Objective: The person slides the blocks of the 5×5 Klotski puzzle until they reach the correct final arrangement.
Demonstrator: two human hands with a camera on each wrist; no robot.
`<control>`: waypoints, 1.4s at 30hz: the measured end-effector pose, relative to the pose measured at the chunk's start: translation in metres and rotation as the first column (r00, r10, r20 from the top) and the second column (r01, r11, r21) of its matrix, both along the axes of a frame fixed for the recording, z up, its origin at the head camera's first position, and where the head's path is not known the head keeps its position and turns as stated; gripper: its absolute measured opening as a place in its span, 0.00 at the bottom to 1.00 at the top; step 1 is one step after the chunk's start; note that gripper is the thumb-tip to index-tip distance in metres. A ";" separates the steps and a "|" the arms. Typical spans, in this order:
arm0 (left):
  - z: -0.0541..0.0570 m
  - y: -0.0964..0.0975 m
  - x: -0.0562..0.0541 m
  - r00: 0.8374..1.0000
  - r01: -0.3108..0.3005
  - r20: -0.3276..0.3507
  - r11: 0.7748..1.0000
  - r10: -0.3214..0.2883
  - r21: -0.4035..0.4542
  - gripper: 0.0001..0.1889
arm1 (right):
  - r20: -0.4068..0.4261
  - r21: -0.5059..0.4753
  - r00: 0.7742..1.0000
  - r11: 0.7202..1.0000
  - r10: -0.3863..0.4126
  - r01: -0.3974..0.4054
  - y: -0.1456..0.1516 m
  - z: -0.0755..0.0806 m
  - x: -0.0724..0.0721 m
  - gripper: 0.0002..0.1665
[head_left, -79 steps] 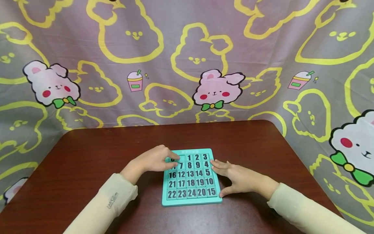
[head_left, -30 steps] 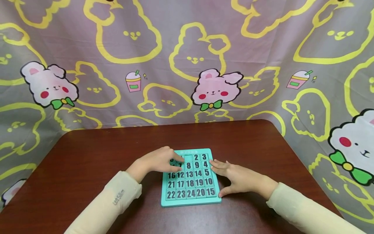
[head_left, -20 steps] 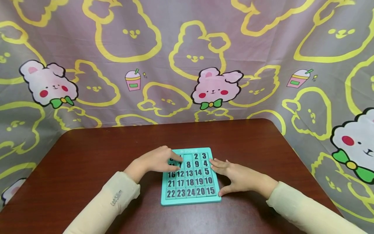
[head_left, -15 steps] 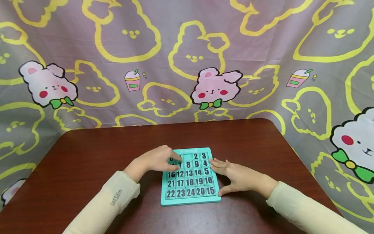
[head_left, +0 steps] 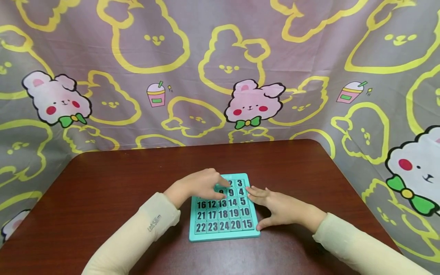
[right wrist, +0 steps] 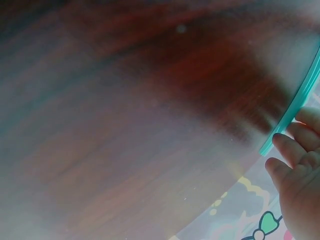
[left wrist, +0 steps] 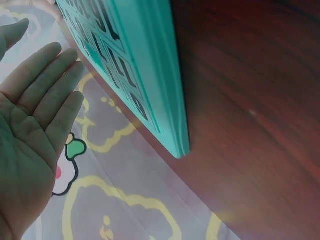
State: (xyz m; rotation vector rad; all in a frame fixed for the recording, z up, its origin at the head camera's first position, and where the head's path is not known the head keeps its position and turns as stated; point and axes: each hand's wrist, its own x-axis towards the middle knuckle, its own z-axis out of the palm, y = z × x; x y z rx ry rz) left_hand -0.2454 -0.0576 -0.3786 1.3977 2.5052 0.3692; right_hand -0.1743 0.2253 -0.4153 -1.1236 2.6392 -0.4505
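Observation:
A turquoise sliding number puzzle (head_left: 225, 234) lies flat on the table, its black-numbered square tiles in rows. My left hand (head_left: 203, 185) reaches over its upper left part, index fingertip on the 2 tile (head_left: 231, 183) in the top row and thumb beside the 9 tile (head_left: 231, 193). Most of the top two rows' left side is hidden beneath this hand. In the left wrist view, the left hand's fingers (left wrist: 52, 82) look extended. My right hand (head_left: 282, 208) rests at the puzzle's right edge, fingertips on the frame's side and thumb by the lower right corner.
The dark reddish-brown wooden table (head_left: 130, 179) has rounded far corners. Behind it and along both sides hangs a grey-pink curtain (head_left: 192, 46) with yellow bear outlines and white rabbits.
The 1 tile slid left in the top row, shifting the gap rightward. My left hand has since moved right, its index finger now at the 2 tile. The right hand stays put.

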 end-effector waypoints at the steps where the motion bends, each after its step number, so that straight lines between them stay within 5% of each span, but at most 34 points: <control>1: 0.000 0.002 0.000 1.000 0.005 0.000 1.000 -0.005 -0.005 0.21 | 0.000 0.002 1.000 1.000 -0.001 0.001 0.000 0.000 0.000 0.60; 13: -0.004 0.008 -0.003 1.000 -0.020 0.020 0.996 0.021 -0.082 0.22 | -0.008 -0.002 1.000 1.000 0.012 -0.012 -0.002 0.001 0.001 0.59; 27: -0.008 -0.017 -0.002 0.996 -0.078 0.042 0.996 0.079 -0.041 0.22 | 0.000 0.012 1.000 1.000 -0.004 0.004 0.001 0.000 0.001 0.60; 42: -0.006 -0.015 0.000 0.998 -0.063 0.022 0.998 0.064 -0.025 0.23 | -0.005 0.003 1.000 1.000 -0.001 0.001 0.000 -0.001 0.000 0.60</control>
